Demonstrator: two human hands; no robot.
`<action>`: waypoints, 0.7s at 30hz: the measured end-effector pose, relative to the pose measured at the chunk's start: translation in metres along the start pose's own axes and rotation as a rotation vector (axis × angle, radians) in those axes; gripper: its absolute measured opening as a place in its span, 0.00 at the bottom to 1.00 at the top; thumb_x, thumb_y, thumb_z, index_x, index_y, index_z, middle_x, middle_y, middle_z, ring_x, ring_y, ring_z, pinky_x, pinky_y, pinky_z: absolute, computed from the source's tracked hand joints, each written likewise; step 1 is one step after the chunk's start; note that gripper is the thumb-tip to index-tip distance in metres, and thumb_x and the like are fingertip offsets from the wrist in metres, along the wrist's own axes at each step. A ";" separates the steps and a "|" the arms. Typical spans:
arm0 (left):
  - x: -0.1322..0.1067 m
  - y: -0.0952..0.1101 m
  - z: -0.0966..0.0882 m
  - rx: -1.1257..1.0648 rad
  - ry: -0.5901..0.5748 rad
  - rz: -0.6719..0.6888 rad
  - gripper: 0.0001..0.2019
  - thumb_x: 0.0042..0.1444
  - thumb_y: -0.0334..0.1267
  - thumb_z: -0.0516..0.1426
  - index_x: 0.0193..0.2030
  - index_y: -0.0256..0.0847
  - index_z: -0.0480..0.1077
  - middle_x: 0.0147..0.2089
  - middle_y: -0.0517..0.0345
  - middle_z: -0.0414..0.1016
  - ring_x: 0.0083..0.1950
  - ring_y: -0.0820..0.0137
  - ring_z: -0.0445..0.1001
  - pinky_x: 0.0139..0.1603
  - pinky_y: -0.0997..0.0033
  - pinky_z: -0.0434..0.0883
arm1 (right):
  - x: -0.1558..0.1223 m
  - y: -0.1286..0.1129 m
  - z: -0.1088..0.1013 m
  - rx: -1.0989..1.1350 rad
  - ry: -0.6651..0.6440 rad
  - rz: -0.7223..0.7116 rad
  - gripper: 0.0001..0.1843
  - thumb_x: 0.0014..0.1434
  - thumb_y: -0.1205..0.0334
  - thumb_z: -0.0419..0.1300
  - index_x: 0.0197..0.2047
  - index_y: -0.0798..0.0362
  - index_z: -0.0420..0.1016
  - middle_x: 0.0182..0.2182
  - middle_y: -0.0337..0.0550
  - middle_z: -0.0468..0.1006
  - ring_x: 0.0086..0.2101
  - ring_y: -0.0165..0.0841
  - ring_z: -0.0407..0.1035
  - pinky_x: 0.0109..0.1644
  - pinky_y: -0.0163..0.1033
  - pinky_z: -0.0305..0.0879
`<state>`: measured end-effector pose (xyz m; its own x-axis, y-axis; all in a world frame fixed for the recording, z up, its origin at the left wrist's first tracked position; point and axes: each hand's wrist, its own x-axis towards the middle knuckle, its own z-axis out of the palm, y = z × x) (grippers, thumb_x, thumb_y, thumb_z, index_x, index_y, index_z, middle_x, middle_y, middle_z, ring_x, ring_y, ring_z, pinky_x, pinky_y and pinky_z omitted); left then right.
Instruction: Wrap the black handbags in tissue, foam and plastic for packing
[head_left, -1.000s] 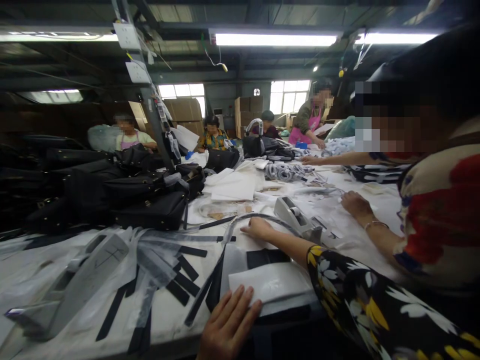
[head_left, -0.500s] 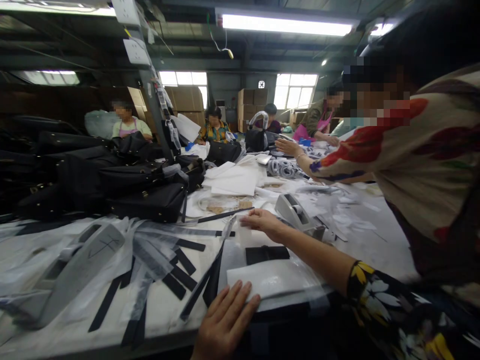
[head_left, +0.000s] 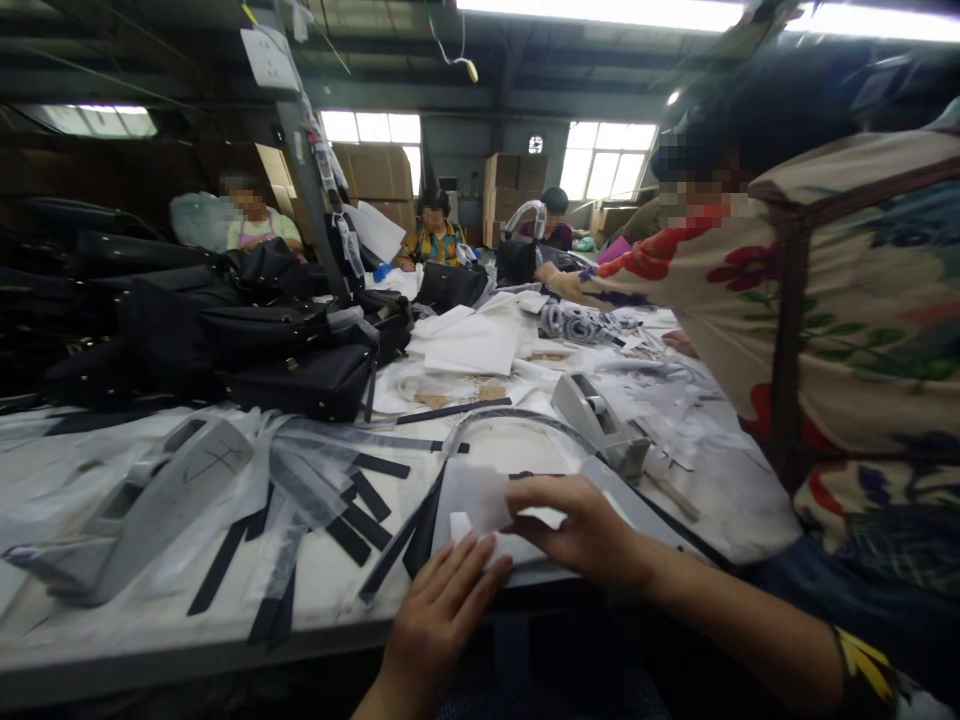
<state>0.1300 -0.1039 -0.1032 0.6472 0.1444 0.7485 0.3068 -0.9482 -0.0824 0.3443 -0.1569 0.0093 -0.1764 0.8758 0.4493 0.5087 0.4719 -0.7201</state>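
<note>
I am working at a white-covered tabletop point(head_left: 337, 590) in a dim workshop, with tube lights point(head_left: 600, 10) glowing overhead and windows point(head_left: 607, 170) showing at the far wall. My left hand point(head_left: 439, 610) is lying flat, fingers extended, on the white sheets point(head_left: 459, 527) at the near edge. My right hand point(head_left: 589, 530) is pinching a pale thin piece point(head_left: 480, 497) just above them, and is hiding part of the sheets. A co-worker's floral top point(head_left: 847, 300) is blocking the right side of the room. Counting: one tape dispenser point(head_left: 596, 415), three seated people point(head_left: 433, 225) at the far end, one heap of black bags point(head_left: 300, 380). The black strips point(head_left: 367, 500) are overlapping too much to count.
</note>
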 end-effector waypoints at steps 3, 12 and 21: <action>-0.001 0.001 0.001 -0.043 0.014 -0.019 0.14 0.68 0.30 0.50 0.54 0.40 0.74 0.58 0.51 0.76 0.64 0.64 0.70 0.65 0.60 0.68 | -0.028 -0.011 -0.001 0.034 -0.375 -0.131 0.13 0.66 0.60 0.61 0.53 0.51 0.78 0.40 0.45 0.83 0.41 0.33 0.78 0.48 0.34 0.71; 0.006 0.003 -0.005 -0.044 -0.019 -0.018 0.16 0.68 0.28 0.50 0.56 0.39 0.73 0.62 0.50 0.72 0.65 0.63 0.68 0.64 0.59 0.69 | -0.023 0.007 -0.004 -0.242 -0.081 0.055 0.16 0.64 0.55 0.63 0.53 0.51 0.77 0.49 0.49 0.80 0.50 0.38 0.74 0.56 0.40 0.69; 0.001 0.004 -0.003 -0.076 -0.018 -0.035 0.15 0.68 0.29 0.51 0.57 0.39 0.72 0.63 0.50 0.71 0.66 0.62 0.67 0.64 0.57 0.69 | -0.031 0.010 0.014 -0.396 -0.162 0.119 0.21 0.61 0.60 0.66 0.56 0.56 0.74 0.51 0.53 0.79 0.51 0.42 0.74 0.56 0.45 0.72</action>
<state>0.1303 -0.1085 -0.1008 0.6498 0.1818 0.7381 0.2755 -0.9613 -0.0057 0.3433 -0.1779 -0.0197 -0.2110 0.9411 0.2643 0.8114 0.3194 -0.4895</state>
